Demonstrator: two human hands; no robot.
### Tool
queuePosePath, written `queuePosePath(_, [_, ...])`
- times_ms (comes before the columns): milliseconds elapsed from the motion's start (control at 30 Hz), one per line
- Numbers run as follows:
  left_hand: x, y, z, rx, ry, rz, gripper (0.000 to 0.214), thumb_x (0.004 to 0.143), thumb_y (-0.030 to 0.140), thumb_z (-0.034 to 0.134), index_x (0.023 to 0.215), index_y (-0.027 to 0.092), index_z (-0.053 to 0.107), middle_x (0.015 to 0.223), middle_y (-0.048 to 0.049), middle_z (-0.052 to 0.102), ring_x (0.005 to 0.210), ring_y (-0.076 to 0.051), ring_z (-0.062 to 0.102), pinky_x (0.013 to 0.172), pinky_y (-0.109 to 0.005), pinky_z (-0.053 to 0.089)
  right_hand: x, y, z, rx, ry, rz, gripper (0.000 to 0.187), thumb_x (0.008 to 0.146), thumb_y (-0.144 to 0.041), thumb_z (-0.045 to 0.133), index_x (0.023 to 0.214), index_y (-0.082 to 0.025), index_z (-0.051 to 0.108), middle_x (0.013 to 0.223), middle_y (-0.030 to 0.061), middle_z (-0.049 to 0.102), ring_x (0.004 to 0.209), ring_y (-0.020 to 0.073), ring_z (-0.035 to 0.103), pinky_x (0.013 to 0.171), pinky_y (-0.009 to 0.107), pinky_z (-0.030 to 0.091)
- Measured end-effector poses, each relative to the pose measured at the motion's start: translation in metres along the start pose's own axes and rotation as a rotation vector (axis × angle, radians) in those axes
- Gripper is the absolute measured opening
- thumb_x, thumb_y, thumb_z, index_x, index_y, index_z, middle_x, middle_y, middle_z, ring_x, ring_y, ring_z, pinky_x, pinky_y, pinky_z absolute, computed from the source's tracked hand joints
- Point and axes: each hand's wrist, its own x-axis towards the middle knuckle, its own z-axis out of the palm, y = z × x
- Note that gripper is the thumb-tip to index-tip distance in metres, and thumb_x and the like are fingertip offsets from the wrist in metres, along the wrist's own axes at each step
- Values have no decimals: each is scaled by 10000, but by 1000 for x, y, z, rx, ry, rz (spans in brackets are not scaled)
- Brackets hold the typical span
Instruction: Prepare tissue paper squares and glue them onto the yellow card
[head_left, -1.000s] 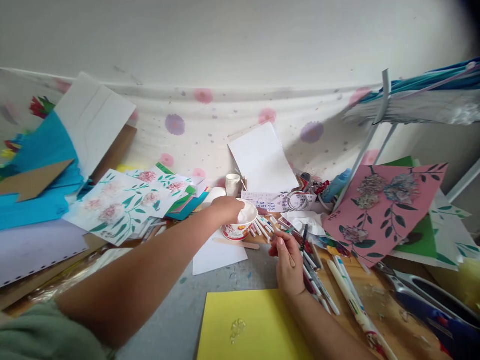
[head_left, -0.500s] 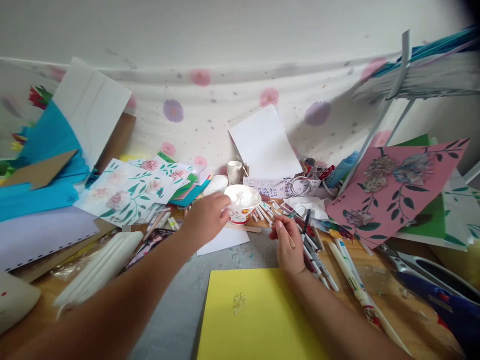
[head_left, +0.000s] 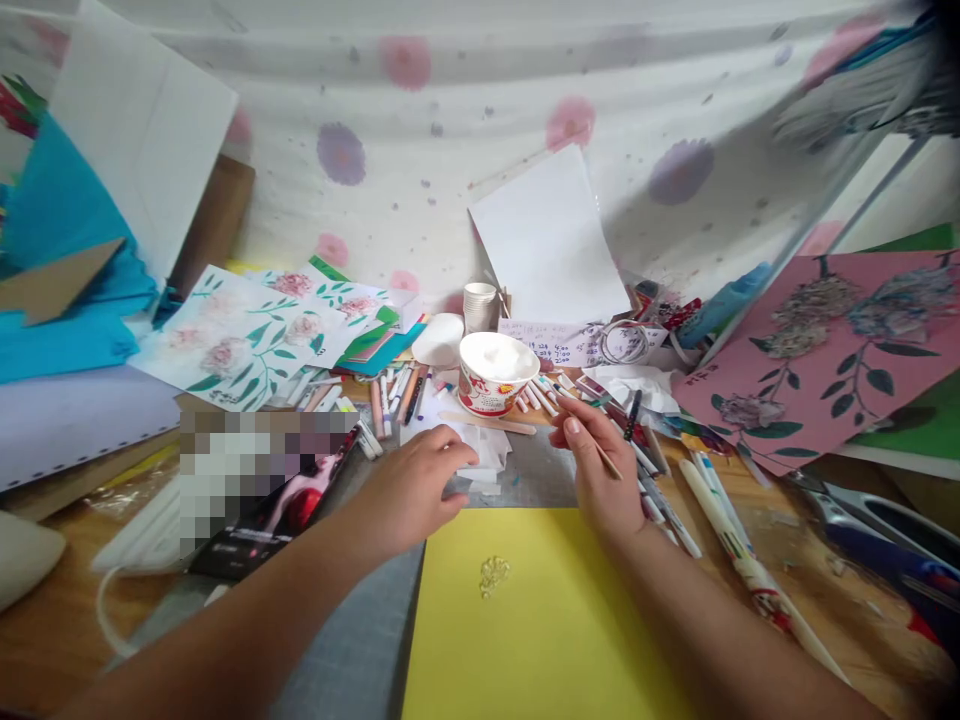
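My left hand (head_left: 420,490) hovers over the grey mat just beyond the yellow sheet, its thumb and fingers apart. Small white strips (head_left: 484,475) lie beside its fingertips. Between the fingers of my right hand (head_left: 600,475) is a thin wooden stick (head_left: 604,458), slanting down to the right. Below both hands lies the yellow sheet (head_left: 555,640), with a small patch of clear, shiny squiggles (head_left: 495,576) on it. A white paper bowl (head_left: 491,395) with red print stands beyond the hands and holds something white. A flat wooden stick (head_left: 499,425) lies in front of it.
Markers (head_left: 660,500) lie scattered on the right, near scissors (head_left: 885,540). A pink sheet with paper flowers (head_left: 780,420) leans at the right. Flower pictures (head_left: 232,350) stand at the left. Stacked paper cups (head_left: 478,305) are behind the bowl.
My left hand has drawn back from the bowl toward me, and its fingers have opened. White strips now show beside it. My right hand still holds the stick. The view has tilted down.
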Motion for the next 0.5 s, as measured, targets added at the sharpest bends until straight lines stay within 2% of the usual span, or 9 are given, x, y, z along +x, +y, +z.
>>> queuePosePath(100, [3,4,7,-11,0,50,211,786,85,676,957,208,683,1090,-65,603,1045,-249,597,886,-353,469,-2,-1,-2,12,-21,28,324,893,-434,639,1114,-216,731,901,41,653,730,177,599,712,354,498])
queuePosePath(167, [6,6,10,-9,8,61,143,827,72,614,819,198,682,1012,-61,600,994,-243,588,843,-348,453,-2,-3,-3,31,-44,50,321,901,-434,636,1128,-232,741,875,32,650,709,170,590,693,345,492])
queuePosePath(267, [8,9,12,-10,39,29,218,878,81,531,734,177,664,921,-69,588,922,-248,574,785,-360,428,-3,-7,-3,74,-44,78,309,903,-451,635,1084,-238,764,856,29,649,724,168,579,679,325,494])
queuePosePath(333, [7,11,12,-39,32,15,194,865,85,546,740,177,662,861,-51,591,870,-228,580,750,-336,420,-4,-10,-1,114,-21,103,310,910,-476,611,965,-220,776,807,23,642,686,159,574,635,305,494])
queuePosePath(400, [5,14,14,-91,-9,19,165,845,89,580,734,184,658,795,-15,603,807,-188,594,709,-289,416,-5,-12,1,155,-18,145,364,916,-506,575,795,-203,736,683,0,608,561,136,537,543,281,472])
queuePosePath(500, [3,18,18,-163,-78,29,135,829,103,614,734,190,656,749,24,630,726,-139,601,646,-236,399,-8,-13,6,193,-90,243,419,911,-536,551,651,-211,602,446,-66,451,369,106,396,407,251,391])
